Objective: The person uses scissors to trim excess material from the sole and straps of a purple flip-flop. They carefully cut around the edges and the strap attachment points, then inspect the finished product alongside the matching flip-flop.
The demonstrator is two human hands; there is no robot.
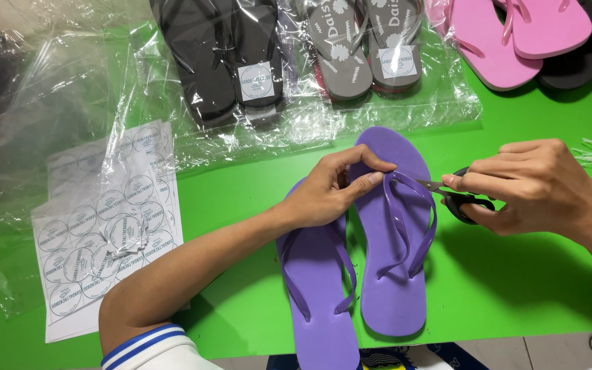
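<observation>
Left hand (330, 188) pinches purple flip-flop (395, 274) strap; right hand (529, 185) grips scissors (457, 195) beside it.

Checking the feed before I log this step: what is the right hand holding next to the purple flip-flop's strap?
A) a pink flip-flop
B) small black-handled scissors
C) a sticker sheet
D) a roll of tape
B: the right hand grips small black-handled scissors, blades pointed at the strap of the purple flip-flop, which the left hand pinches near the toe post.
</observation>
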